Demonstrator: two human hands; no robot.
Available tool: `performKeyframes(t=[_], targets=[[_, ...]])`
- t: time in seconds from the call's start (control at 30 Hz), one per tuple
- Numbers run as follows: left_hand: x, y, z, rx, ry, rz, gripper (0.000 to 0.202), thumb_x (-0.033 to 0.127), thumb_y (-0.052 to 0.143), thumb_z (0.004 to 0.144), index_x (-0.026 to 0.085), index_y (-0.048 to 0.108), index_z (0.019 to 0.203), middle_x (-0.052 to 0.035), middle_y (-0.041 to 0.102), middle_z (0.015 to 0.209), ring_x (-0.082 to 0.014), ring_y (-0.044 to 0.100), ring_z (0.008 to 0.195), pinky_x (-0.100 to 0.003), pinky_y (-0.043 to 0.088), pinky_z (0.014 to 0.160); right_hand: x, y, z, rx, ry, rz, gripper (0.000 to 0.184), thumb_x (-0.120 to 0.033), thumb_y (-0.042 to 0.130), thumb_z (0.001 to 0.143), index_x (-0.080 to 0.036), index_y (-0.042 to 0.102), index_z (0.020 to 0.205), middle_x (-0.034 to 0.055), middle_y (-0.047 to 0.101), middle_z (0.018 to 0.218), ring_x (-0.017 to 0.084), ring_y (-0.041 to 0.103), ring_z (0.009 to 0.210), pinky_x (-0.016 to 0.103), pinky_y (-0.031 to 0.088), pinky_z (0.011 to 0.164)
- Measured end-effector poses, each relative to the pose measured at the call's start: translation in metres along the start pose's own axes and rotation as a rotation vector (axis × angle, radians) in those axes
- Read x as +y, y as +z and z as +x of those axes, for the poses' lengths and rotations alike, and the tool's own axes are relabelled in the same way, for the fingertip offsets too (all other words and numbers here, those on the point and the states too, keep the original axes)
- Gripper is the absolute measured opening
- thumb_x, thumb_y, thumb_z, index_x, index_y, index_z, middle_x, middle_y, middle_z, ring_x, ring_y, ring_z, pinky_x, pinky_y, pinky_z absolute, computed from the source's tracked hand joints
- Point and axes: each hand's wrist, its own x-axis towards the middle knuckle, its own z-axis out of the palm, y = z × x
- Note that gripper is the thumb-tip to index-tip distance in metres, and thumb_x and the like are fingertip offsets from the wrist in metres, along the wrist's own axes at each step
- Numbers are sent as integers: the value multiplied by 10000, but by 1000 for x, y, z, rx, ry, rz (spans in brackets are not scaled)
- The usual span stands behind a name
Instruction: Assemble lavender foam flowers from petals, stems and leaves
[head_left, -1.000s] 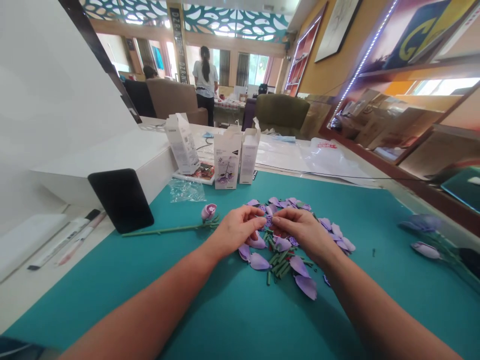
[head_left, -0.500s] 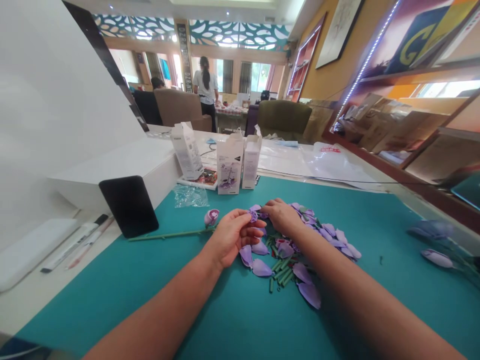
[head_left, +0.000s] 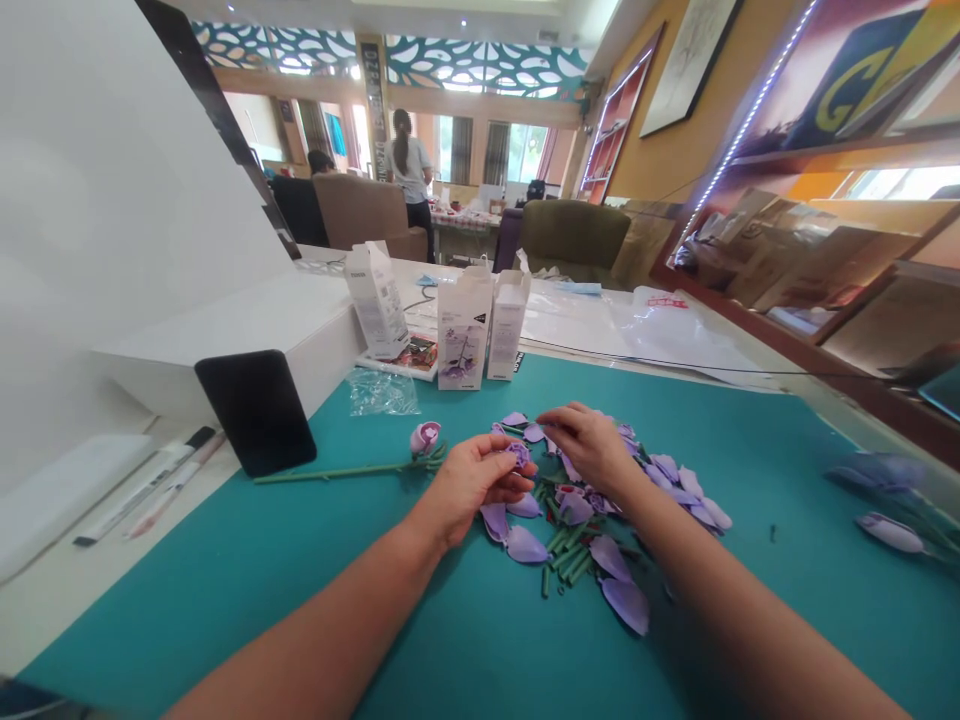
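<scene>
My left hand [head_left: 476, 482] pinches a small purple flower piece [head_left: 519, 453] between thumb and fingers, just above the mat. Beyond it and to the right, my right hand [head_left: 589, 447] reaches over the loose parts with its fingertips drawn together; what they hold, if anything, is too small to make out. Under and around both hands lie purple petals [head_left: 527, 544]. Short green stem tubes [head_left: 574, 560] form a heap in front of the right hand. Left of my left hand rests a purple flower [head_left: 425, 438] beside a long green stem [head_left: 330, 471].
A teal mat [head_left: 360, 560] covers the table. A black tablet-like panel [head_left: 257, 412] leans at the left, near some pens [head_left: 146, 487]. White cartons [head_left: 463, 335] and a clear plastic bag [head_left: 383, 391] stand behind. More flowers [head_left: 890, 532] lie far right. A person [head_left: 409, 170] stands across the room.
Both hands have come slightly nearer, the left still pinching the purple piece. My right hand has lifted a little off the petals, showing more of them at the back.
</scene>
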Motion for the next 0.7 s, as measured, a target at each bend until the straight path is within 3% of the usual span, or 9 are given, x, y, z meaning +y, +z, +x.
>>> performKeyframes(t=[0.07,0.13,0.23,0.47,0.7], targets=[[-2,2,0,-11,15,40,197,214,690,779,133,620,944,-69,715,802,-115,670,615,-206,533,575,-5,-9,-16,92,74,317,227,-312,514,877,-202,697,956,61,675,881,180,620,791,309,485,721],[-4,5,-1,-18,25,80,214,219,696,772,128,634,956,-72,716,815,-119,673,624,-211,539,582,-11,-17,-33,101,164,626,250,-365,609,794,-194,690,957,53,677,855,182,620,758,320,508,678],[-7,10,-3,-13,29,128,222,206,682,777,128,636,979,-74,720,830,-132,684,651,-228,551,615,-19,-24,-53,85,229,856,354,-372,682,711,-192,677,1017,52,675,887,187,629,788,326,527,686],[-13,14,-5,-21,75,243,192,197,657,781,142,635,963,-25,699,736,-147,699,683,-247,553,683,-20,-17,-76,186,234,759,249,-408,653,780,-211,731,909,34,668,738,167,617,645,289,513,575],[-12,18,-8,-32,65,297,142,205,650,775,161,636,909,-12,698,752,-142,693,705,-244,540,716,-23,-5,-82,232,172,734,185,-366,646,795,-240,743,891,35,684,754,179,630,679,290,514,598]])
